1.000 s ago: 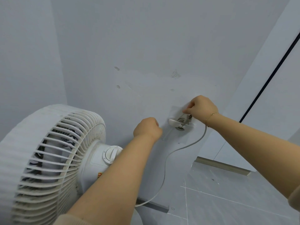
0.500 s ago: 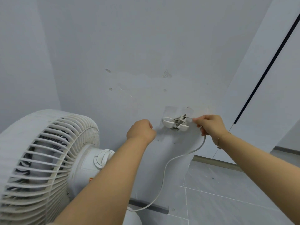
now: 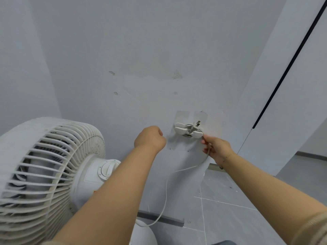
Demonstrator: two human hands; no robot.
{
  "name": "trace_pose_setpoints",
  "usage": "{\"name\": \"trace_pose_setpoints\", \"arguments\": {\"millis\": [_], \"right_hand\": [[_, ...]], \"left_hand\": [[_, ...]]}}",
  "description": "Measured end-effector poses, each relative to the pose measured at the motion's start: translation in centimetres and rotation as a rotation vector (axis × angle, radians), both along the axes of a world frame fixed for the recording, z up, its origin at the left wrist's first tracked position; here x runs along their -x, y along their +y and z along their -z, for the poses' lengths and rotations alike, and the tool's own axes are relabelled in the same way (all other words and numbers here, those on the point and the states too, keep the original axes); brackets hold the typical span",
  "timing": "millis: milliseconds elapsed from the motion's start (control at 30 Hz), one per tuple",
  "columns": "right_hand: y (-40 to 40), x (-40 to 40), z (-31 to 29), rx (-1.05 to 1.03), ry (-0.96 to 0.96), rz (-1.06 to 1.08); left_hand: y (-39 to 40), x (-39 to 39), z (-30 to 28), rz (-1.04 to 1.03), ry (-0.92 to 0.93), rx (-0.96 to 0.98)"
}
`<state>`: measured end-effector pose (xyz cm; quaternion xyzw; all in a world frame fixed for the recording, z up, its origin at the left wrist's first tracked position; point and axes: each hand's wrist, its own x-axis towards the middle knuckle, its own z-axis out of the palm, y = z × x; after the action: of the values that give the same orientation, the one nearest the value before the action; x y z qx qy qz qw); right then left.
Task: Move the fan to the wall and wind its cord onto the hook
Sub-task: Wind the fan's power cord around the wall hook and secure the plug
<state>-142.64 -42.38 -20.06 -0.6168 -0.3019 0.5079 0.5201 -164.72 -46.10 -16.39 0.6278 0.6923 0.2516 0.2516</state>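
Just below-right of the hook (image 3: 188,130), right hand (image 3: 216,148) fingers (image 3: 205,140) pinching the cord (image 3: 165,197); left hand (image 3: 150,137) fisted, grip unclear.

right hand (image 3: 216,149) dropped from above the hook (image 3: 188,130) to its lower right, pulling cord (image 3: 187,169) downward

White fan (image 3: 44,174) fills lower left of frame, grille toward camera, round knob (image 3: 107,169) on its rear housing. Hook (image 3: 188,130) sits on the wall (image 3: 159,41) at centre right, on a clear adhesive pad; cord (image 3: 166,191) loops wound around it, plug prongs protruding. Right hand (image 3: 216,149) just below and right of hook, fingers pinching cord, which trails down toward the fan base. Left hand (image 3: 150,137) left of hook, fist closed; contents not discernible. Grey tiled floor (image 3: 247,200) at lower right.
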Motion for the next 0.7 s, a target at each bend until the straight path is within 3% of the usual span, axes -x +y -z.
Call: {"name": "trace_pose_setpoints", "arguments": {"millis": [200,300,433,600,700], "right_hand": [[-0.5,2.6,3.2,0.092,0.145,0.006],[-0.8,4.9,3.8,0.060,0.238,0.002],[-1.2,7.1,3.9,-0.060,0.203,0.038],[-1.3,9.3,4.8,0.026,-0.241,-0.057],[-0.4,9.8,4.5,0.201,-0.833,-0.364]], "left_hand": [[-0.2,0.0,0.0,0.008,-0.009,-0.007],[0.0,0.1,-0.1,0.004,-0.018,-0.008],[-0.2,0.0,-0.3,0.004,-0.036,-0.009],[-0.4,0.1,-0.2,0.003,-0.062,-0.017],[-0.3,0.2,-0.1,-0.001,-0.068,-0.024]]}}
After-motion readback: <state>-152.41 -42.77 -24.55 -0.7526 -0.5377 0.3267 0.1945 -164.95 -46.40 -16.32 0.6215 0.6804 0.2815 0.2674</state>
